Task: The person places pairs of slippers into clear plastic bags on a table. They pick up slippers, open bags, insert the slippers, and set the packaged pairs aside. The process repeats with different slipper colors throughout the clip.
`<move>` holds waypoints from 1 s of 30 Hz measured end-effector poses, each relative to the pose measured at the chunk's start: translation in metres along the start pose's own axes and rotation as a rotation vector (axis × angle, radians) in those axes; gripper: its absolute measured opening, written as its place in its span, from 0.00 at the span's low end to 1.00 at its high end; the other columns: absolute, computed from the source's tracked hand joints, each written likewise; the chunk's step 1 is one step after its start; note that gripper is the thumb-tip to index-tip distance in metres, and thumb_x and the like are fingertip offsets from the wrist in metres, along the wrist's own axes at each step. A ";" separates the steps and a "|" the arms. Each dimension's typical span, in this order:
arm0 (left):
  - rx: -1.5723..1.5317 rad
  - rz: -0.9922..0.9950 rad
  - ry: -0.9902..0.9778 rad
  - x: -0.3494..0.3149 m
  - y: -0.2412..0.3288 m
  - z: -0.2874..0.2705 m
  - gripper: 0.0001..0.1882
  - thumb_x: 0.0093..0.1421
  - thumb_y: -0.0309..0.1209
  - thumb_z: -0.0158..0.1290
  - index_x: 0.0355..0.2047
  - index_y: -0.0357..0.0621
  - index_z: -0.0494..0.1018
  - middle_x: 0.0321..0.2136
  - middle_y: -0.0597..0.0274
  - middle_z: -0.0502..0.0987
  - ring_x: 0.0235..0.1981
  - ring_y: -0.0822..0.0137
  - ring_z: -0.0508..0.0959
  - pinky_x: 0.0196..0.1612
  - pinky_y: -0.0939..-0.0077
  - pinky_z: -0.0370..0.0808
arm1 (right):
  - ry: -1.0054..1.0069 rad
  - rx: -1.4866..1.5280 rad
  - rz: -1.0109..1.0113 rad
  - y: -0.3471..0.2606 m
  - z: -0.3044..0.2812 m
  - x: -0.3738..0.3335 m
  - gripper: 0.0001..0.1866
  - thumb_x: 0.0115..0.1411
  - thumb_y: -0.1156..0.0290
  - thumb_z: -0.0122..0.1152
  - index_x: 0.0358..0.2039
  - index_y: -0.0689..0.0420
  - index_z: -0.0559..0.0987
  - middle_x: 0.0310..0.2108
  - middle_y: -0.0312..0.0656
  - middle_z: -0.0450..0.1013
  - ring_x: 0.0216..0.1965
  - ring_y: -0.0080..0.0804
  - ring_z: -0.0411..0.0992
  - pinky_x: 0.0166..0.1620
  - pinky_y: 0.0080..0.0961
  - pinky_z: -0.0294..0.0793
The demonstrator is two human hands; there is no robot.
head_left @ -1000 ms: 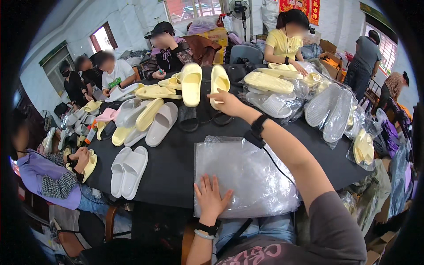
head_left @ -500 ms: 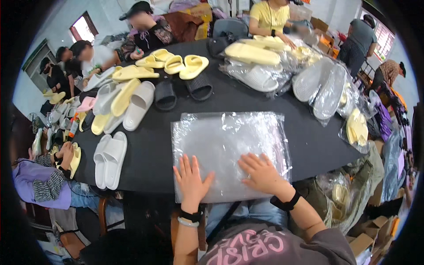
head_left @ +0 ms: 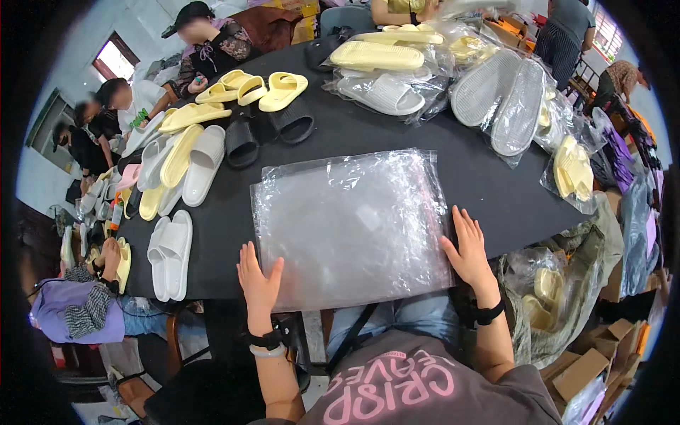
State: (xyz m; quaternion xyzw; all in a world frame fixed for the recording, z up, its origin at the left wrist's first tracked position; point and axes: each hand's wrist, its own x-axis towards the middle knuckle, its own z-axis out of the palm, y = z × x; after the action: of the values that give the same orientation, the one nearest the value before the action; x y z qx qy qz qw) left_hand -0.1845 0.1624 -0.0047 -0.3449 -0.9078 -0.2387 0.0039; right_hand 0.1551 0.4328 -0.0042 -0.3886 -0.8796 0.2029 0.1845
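Observation:
A stack of clear plastic bags (head_left: 347, 227) lies flat on the black table (head_left: 489, 205) in front of me, slightly fanned along its edges. My left hand (head_left: 259, 278) is at the stack's lower left edge, fingers stretched and thumb apart. Beside the right edge, my right hand (head_left: 467, 244) is upright and open, its thumb close to the plastic. Neither hand holds anything. A pair of white slippers (head_left: 170, 255) sits to the left of the stack.
Yellow slippers (head_left: 283, 92) and black slippers (head_left: 292, 125) lie at the far left. Bagged grey slippers (head_left: 517, 106) and bagged yellow slippers (head_left: 572, 170) are at the right. A green sack (head_left: 595, 241) stands by the table's right edge. Other people work around the table.
My hands have moved off the top of the bag stack and apart, out to its left and right edges. The view has shifted slightly.

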 end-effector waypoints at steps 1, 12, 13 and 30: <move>-0.061 -0.034 -0.032 -0.001 -0.009 0.001 0.41 0.61 0.47 0.56 0.65 0.33 0.56 0.65 0.38 0.58 0.69 0.46 0.54 0.69 0.53 0.49 | -0.012 0.005 -0.039 -0.005 0.003 0.001 0.37 0.62 0.56 0.57 0.67 0.59 0.58 0.65 0.52 0.59 0.69 0.48 0.52 0.69 0.48 0.45; -0.056 0.173 -0.165 0.016 -0.014 -0.020 0.41 0.62 0.42 0.55 0.67 0.32 0.50 0.67 0.38 0.53 0.69 0.44 0.52 0.69 0.49 0.47 | -0.083 -0.096 -0.155 -0.018 0.002 0.002 0.44 0.53 0.59 0.67 0.68 0.54 0.58 0.66 0.56 0.56 0.69 0.51 0.51 0.69 0.52 0.46; 0.016 0.244 -0.133 0.027 -0.007 -0.026 0.41 0.62 0.42 0.55 0.67 0.32 0.50 0.67 0.38 0.52 0.69 0.44 0.52 0.69 0.47 0.46 | -0.087 -0.111 -0.155 -0.020 -0.004 0.004 0.44 0.53 0.59 0.68 0.68 0.54 0.58 0.66 0.56 0.56 0.69 0.51 0.51 0.69 0.52 0.46; 0.311 0.251 -0.328 0.144 0.004 0.049 0.40 0.65 0.60 0.38 0.70 0.50 0.50 0.71 0.51 0.47 0.72 0.49 0.46 0.69 0.42 0.42 | -0.320 -0.365 -0.287 -0.046 0.061 0.136 0.41 0.64 0.34 0.37 0.71 0.46 0.54 0.72 0.45 0.47 0.73 0.45 0.41 0.71 0.51 0.38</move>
State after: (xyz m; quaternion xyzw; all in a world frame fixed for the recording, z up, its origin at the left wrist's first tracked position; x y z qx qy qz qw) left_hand -0.2837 0.2759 -0.0216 -0.4844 -0.8720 -0.0349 -0.0608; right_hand 0.0120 0.4948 -0.0104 -0.2499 -0.9656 0.0717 -0.0031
